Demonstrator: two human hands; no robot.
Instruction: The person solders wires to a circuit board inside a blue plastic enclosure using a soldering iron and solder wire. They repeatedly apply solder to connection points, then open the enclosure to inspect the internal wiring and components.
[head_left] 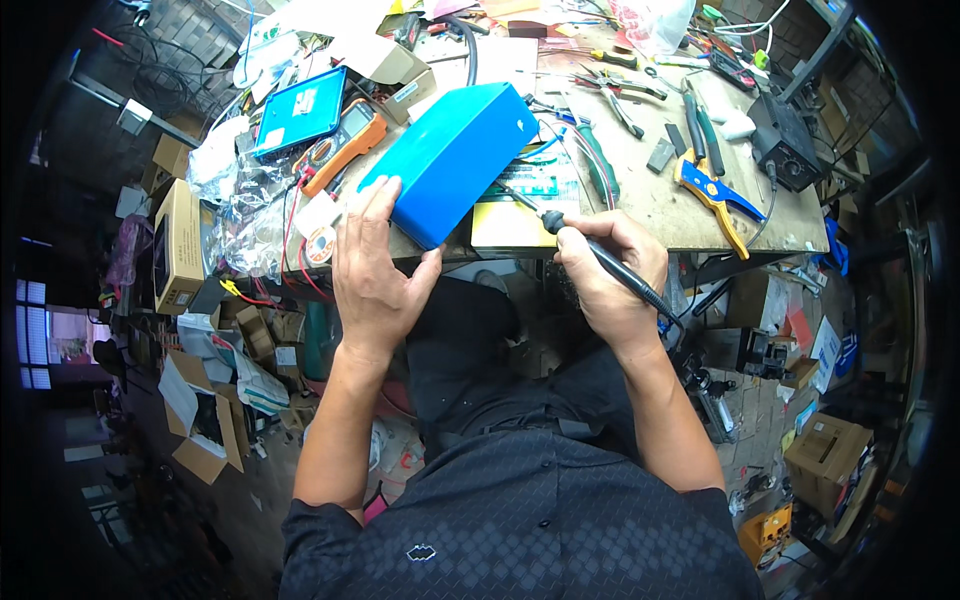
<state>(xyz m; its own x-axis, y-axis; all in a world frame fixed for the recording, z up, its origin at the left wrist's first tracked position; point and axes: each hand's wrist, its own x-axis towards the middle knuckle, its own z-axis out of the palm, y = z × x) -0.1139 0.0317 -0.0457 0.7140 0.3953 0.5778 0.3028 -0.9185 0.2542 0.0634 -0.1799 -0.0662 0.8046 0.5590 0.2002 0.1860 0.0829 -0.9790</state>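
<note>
A bright blue rectangular box (455, 160) sits tilted near the front edge of the workbench. My left hand (375, 265) grips its near left end, with the fingers along one side and the thumb by the lower corner. In my right hand (615, 275) is a black soldering iron (600, 255), held like a pen. Its thin metal tip points up and left toward a green circuit board (535, 182), partly hidden by the box. Yellow-and-white paper (500, 228) lies beneath the board. Whether the tip touches anything I cannot tell.
Left of the box lie an orange multimeter (345, 145), a blue lid (300, 110) and a solder spool (321, 243). Blue-and-yellow wire strippers (715, 195), pliers (612, 100) and a black box with a dial (785, 140) lie to the right. Cardboard boxes (205, 415) stand on the floor.
</note>
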